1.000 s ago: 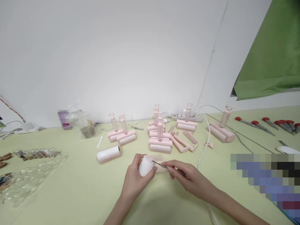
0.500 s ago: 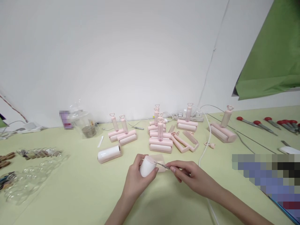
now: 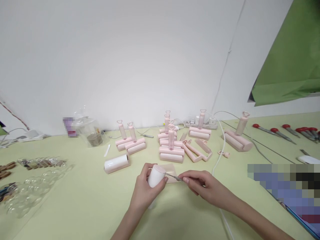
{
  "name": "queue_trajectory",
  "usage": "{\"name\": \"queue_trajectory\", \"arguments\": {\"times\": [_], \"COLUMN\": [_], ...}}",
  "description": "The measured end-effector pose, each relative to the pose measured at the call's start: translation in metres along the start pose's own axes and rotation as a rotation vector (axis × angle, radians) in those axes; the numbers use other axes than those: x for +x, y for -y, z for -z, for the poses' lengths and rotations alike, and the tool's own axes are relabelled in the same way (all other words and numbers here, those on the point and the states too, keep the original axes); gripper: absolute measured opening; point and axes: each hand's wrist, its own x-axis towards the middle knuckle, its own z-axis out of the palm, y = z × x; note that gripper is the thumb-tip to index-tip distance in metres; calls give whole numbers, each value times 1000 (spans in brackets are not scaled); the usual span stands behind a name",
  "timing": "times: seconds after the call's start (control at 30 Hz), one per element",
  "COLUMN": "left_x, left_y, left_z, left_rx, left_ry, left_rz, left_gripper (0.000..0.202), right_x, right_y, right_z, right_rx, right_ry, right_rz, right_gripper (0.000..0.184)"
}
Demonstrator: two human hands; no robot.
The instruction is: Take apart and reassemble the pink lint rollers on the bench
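My left hand (image 3: 146, 188) is wrapped round a white lint roller roll (image 3: 156, 176), tilted, with its pale pink end facing up. In my right hand (image 3: 206, 186) a slim pointed metal tool (image 3: 174, 176) is pinched between thumb and fingers. The tool's tip is at the rim of the roll's pink end; whether it presses in there I cannot tell. Behind both hands a thin translucent pinkish sheet (image 3: 171, 169) lies on the table, partly hidden by the roll. Another white roll (image 3: 117, 164) lies on its side to the left.
Several pink lint rollers (image 3: 171, 153) stand farther back, with loose pink frames (image 3: 192, 154) beside them. A white cable (image 3: 220, 156) runs down the table on the right. Red-ended tools (image 3: 282, 135) lie far right, clear plastic domes (image 3: 32, 190) left, and a plastic tub (image 3: 91, 131) behind.
The roll has shifted slightly left and up in my left hand. The tool's tip has moved from over the pink end to its right rim.
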Motion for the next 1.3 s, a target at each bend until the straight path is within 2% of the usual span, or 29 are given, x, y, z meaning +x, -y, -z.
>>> {"name": "queue_trajectory", "arguments": {"times": [0.23,0.3,0.43,0.5,0.63,0.73,0.8,0.87,0.97,1.03,1.17,1.3], "left_x": [3,2,-2,-2,3,5,4,4,9,15,30,40], "left_y": [-1,1,6,7,7,4,0,-5,-14,-18,-21,-13], "left_z": [9,10,5,3,5,8,10,10,11,11,11,12], "left_rx": [86,82,46,44,74,103,157,235,342,401,445,298], "left_ry": [127,159,369,398,276,227,196,172,134,99,56,-11], "left_rz": [34,63,157,213,229,123,-5,-108,-218,-287,-356,-349], "left_gripper": [32,30,31,32,34,39,40,36,33,38,43,38], "right_x": [1,4,11,14,17,16,16,17,22,28,41,47], "right_y": [1,-1,-11,-16,-22,-14,0,17,42,54,64,62], "right_z": [-5,-6,-3,0,0,1,5,10,16,16,14,13], "right_rx": [21,27,22,-9,-3,147,230,278,322,329,402,473], "right_ry": [24,-24,-146,-164,-230,-229,-233,-293,-421,-438,-507,-587], "right_rz": [37,51,7,-38,-53,-18,64,189,336,404,527,594], "right_gripper": [34,34,36,36,34,31,25,19,15,15,11,5]}}
